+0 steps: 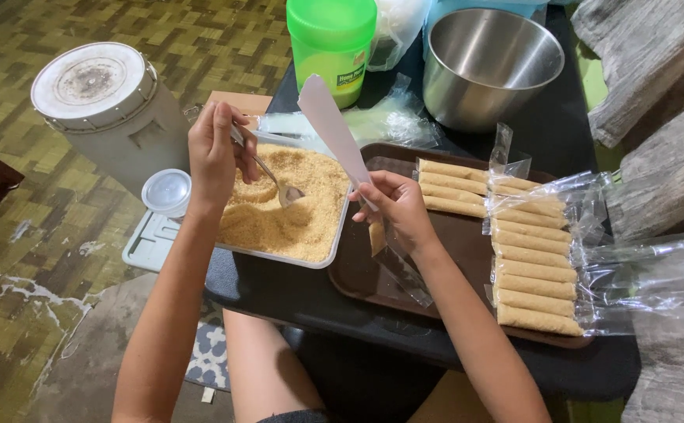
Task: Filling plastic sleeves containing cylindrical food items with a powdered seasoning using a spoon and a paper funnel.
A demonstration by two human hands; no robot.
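Left hand (215,153) grips a spoon (267,171) dipped into the tray of brown crumbs (291,207); right hand (395,210) just beside it pinches a narrow plastic sleeve (393,251) and white paper funnel (334,129) above the brown tray (358,274).

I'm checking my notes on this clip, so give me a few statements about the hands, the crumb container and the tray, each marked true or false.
1. The left hand holds a spoon in the brown crumbs. True.
2. The right hand is empty. False: it holds a white funnel and a narrow plastic bag.
3. The steel bowl is full of crumbs. False: it looks empty.
4. Filled sticks lie on the brown tray. True.
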